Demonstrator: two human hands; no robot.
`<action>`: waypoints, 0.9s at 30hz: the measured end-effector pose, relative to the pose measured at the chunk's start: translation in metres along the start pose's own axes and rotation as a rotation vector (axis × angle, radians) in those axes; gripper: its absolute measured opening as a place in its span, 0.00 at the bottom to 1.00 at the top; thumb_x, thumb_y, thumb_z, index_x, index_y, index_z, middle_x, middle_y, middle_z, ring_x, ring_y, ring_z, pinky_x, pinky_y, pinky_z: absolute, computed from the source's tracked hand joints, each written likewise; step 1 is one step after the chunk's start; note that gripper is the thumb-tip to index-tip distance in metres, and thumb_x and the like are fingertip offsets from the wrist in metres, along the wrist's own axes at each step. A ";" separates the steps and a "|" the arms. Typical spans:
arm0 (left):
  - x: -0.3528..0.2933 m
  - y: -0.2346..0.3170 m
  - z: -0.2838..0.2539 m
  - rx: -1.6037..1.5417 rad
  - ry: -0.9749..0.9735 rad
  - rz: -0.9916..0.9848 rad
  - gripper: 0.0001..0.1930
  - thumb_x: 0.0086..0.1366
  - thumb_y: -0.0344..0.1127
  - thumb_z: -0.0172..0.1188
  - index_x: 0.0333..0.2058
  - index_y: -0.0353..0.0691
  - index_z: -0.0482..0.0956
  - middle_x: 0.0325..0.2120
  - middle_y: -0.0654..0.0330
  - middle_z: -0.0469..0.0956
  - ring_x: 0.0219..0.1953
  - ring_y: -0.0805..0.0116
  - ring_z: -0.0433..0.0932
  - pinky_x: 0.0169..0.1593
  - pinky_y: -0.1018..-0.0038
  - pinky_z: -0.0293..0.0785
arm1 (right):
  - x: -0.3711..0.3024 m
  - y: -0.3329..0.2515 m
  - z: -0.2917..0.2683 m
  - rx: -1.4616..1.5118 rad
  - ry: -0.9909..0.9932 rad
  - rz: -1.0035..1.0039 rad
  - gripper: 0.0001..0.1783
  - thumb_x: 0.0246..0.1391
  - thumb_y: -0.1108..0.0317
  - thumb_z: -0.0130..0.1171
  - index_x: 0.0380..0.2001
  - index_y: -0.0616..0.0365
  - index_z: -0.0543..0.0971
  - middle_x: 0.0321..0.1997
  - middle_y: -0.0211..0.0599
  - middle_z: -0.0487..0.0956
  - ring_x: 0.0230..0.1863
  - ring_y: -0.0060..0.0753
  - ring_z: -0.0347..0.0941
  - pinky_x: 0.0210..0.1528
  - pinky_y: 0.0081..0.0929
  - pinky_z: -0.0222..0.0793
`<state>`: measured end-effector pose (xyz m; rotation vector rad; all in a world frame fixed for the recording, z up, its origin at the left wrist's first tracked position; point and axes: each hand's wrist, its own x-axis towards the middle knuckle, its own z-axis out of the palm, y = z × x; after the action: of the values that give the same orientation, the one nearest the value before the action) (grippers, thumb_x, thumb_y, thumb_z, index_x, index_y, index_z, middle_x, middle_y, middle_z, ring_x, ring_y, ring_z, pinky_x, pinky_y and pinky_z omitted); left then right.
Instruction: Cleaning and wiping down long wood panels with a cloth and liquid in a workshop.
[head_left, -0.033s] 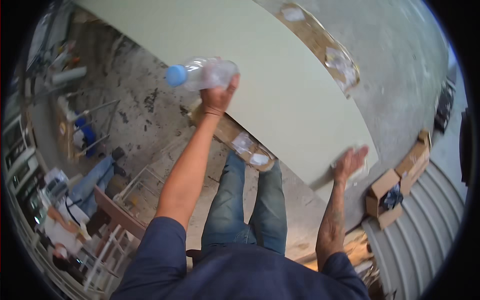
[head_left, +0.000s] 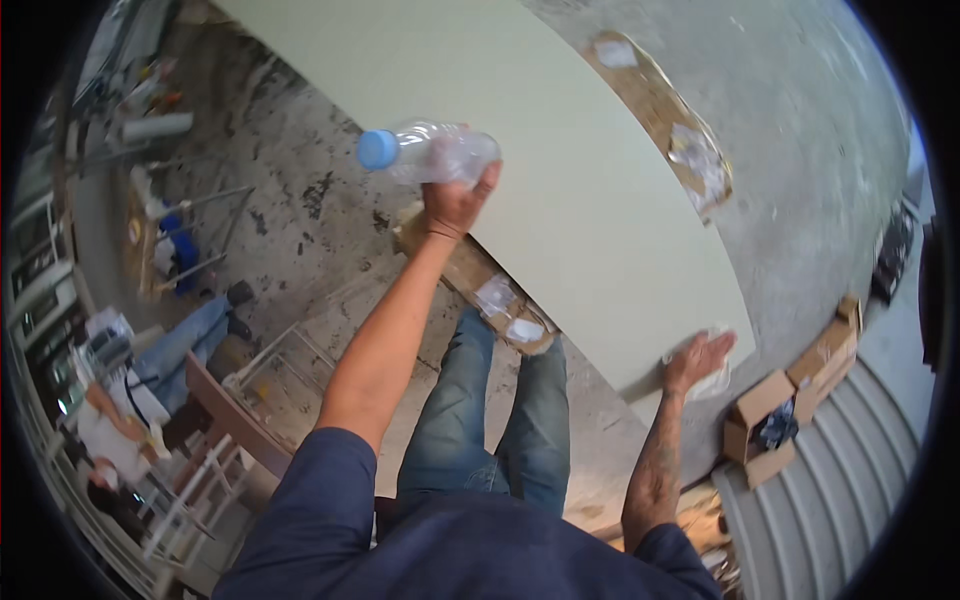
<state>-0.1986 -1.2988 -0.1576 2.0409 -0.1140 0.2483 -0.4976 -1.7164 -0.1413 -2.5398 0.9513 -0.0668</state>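
My left hand [head_left: 460, 200] is closed round a clear plastic bottle [head_left: 465, 157] with a light blue cap. The bottle lies on its side in the grip, above the near edge of a large pale, smooth board [head_left: 560, 230], its cap pointing left. Toward the right end of that board, my right hand [head_left: 702, 360] lies flat with its fingers stretched out. Under it is a crumpled whitish cloth [head_left: 712, 383], pressed against the surface; only its edges show.
Tape-covered cardboard strips [head_left: 660, 120] stick out under the board's far and near sides. An opened cardboard box [head_left: 760, 415] stands at right beside a grey corrugated sheet [head_left: 820, 480]. At left are metal frames [head_left: 190, 500] and a person [head_left: 115, 420] in jeans.
The whole view has shifted slightly, so the board and both hands appear a little lower or further right. Both hands keep nearly the same places over the board.
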 end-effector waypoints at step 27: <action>-0.049 -0.116 -0.341 0.095 0.258 -0.437 0.30 0.57 0.48 0.69 0.52 0.37 0.71 0.50 0.49 0.73 0.57 0.48 0.72 0.62 0.54 0.68 | 0.067 -0.787 0.340 -0.297 -0.173 -1.163 0.40 0.66 0.52 0.49 0.74 0.58 0.53 0.79 0.41 0.52 0.80 0.44 0.43 0.78 0.54 0.33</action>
<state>-0.2675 -0.9445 -0.1163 2.0495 0.5061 0.2415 0.1041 -1.1013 -0.1379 -2.9343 -0.7024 -0.0419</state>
